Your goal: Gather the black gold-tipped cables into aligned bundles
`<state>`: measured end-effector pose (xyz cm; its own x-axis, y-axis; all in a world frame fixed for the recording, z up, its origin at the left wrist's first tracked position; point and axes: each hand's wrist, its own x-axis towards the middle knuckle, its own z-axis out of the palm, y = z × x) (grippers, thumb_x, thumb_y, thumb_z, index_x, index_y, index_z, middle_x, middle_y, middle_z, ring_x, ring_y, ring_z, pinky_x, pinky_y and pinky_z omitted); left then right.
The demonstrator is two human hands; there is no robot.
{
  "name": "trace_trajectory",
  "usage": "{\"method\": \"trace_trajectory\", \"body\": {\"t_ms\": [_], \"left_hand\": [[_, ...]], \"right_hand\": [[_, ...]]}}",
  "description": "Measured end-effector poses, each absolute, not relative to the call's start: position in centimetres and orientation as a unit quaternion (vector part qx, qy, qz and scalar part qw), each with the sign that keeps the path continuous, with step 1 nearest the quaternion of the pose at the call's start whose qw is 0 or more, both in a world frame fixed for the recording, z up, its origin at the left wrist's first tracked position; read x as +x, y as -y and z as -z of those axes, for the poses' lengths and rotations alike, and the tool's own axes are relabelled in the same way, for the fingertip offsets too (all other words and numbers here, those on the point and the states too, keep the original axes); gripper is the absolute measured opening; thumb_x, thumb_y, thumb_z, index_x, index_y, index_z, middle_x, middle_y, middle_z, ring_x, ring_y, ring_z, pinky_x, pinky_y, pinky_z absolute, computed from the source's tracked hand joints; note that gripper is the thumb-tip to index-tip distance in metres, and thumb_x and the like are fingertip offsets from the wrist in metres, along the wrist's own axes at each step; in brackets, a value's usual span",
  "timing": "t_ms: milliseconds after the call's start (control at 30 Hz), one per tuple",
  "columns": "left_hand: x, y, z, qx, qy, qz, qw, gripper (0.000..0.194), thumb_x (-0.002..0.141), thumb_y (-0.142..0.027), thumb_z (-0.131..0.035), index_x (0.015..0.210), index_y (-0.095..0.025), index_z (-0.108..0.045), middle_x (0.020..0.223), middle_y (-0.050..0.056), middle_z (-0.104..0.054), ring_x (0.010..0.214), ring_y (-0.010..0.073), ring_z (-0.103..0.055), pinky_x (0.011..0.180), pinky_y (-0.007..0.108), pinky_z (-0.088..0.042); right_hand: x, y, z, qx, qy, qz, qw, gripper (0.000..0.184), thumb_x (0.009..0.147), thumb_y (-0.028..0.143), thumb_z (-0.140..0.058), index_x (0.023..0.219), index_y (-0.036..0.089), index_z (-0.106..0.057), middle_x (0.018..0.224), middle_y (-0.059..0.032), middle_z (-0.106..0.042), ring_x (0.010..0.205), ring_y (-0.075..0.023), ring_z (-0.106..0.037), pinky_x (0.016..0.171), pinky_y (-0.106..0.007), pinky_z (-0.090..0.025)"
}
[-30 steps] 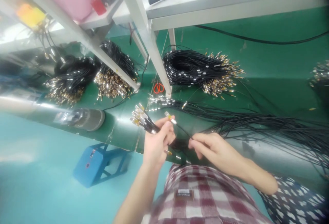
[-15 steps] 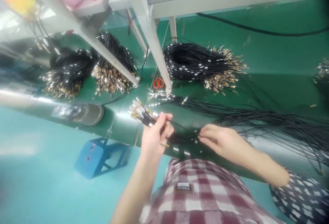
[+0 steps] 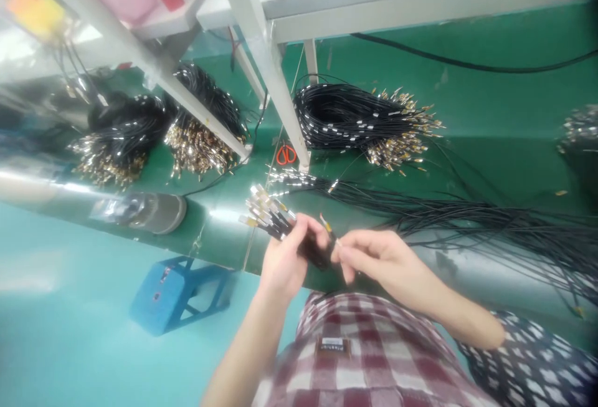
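Note:
My left hand (image 3: 286, 258) is closed round a bunch of thin black cables (image 3: 273, 217), whose gold and silver connector ends fan out up and to the left. My right hand (image 3: 374, 258) sits just right of it, fingers pinched on a single black cable with a gold tip (image 3: 326, 224) held against the bunch. Both hands hover over the near edge of the green table (image 3: 490, 126). The loose black cables (image 3: 467, 220) trail off to the right across the table.
Coiled cable bundles with gold connectors lie at centre (image 3: 359, 123) and at left (image 3: 196, 133). Orange-handled scissors (image 3: 285, 154) lie by a white shelf leg (image 3: 275, 76). A blue pedal box (image 3: 175, 292) stands on the teal floor below.
My right hand has moved left, from the loose cables up to the bunch, bringing one gold-tipped cable against it. My left hand has kept its grip on the bunch.

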<state>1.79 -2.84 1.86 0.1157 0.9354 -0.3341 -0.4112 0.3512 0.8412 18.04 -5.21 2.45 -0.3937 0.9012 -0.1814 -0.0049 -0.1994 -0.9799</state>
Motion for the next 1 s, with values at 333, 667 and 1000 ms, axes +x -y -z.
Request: {"method": "trace_trajectory", "body": {"t_ms": [333,667,1000], "left_hand": [[3.2,3.6,-2.7,0.283,-0.474,-0.434,0.712,0.027,0.062,-0.032,-0.084,0.073,-0.011,-0.07,0.047,-0.002,-0.051,0.043,0.0067,-0.042,0.044,0.021,-0.031],[2.3,2.6,-2.3,0.256,-0.46,-0.482,0.7,0.022,0.073,-0.028,-0.077,0.08,-0.009,-0.071,0.045,-0.011,-0.025,0.04,0.0023,-0.022,0.043,0.02,-0.026],[2.3,3.1,-2.3,0.278,-0.449,-0.423,0.736,0.037,0.072,-0.031,-0.078,0.102,-0.013,-0.071,0.057,-0.006,-0.041,0.043,0.0013,-0.026,0.045,0.02,-0.023]], "right_hand": [[18.5,3.1,-1.3,-0.364,0.471,-0.761,0.258,0.047,0.085,0.059,-0.053,0.071,0.016,-0.066,0.051,0.003,-0.054,0.049,-0.0074,-0.042,0.054,-0.022,-0.037],[22.2,5.6,0.3,-0.499,0.736,-0.42,0.182,0.025,0.089,0.042,-0.056,0.101,0.024,-0.069,0.099,-0.0029,-0.069,0.067,-0.0117,-0.058,0.064,-0.025,-0.042],[18.3,4.2,-1.7,-0.464,0.713,-0.458,0.259,0.036,0.097,0.034,-0.041,0.069,0.02,-0.059,0.059,0.0026,-0.06,0.053,-0.0093,-0.051,0.054,-0.023,-0.034]]}}
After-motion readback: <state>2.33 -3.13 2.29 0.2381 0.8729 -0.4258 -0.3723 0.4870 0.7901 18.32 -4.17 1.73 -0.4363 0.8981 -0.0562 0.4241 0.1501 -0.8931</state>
